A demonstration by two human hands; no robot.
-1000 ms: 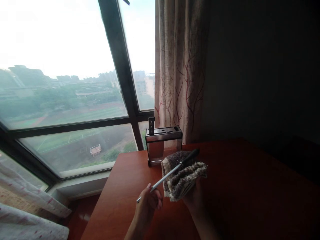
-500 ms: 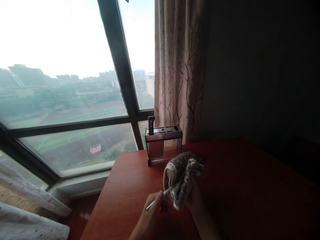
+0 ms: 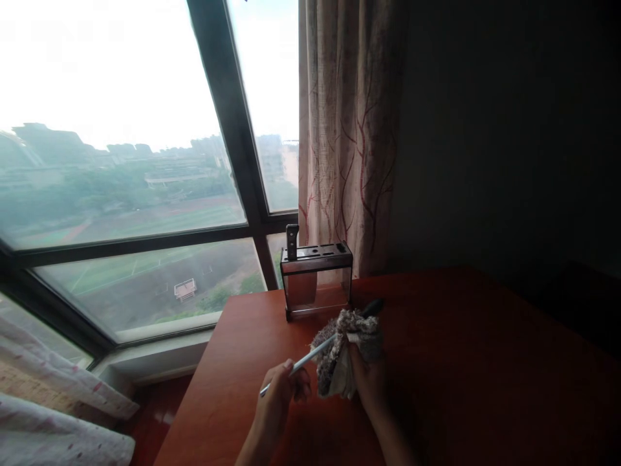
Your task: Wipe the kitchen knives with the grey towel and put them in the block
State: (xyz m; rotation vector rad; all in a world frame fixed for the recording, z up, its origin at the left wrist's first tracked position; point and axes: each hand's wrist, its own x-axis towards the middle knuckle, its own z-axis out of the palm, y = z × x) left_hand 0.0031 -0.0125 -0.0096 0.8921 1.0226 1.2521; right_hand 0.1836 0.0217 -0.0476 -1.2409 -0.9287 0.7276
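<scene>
From where I stand, the left edge of the reddish-brown wooden bench (image 3: 233,362) runs diagonally toward the viewer, with a strip of bench top between it and the left hand (image 3: 279,388). At the far edge, a rectangular metal-topped knife holder with transparent panels (image 3: 317,262) stands upright, one black riveted handle (image 3: 292,243) projecting from its leftmost visible slot. The holder is near the cloth but apart from it. To the right of the hands, the bench top extends into deep shadow.

The left hand is closed around a slim silver metal rod (image 3: 310,356) near its lower end; the tip protrudes past the thumb. The right hand (image 3: 369,378) is closed on a bunched grey-and-white fleecy cloth (image 3: 359,330), which lies across the rod's upper length.

A smooth black grip (image 3: 373,307) emerges beyond the cloth, in line with the rod; its junction is hidden. The right fingers are largely concealed. Both forearms are cut off by the lower frame. The bench's right limit is hard to make out.
</scene>
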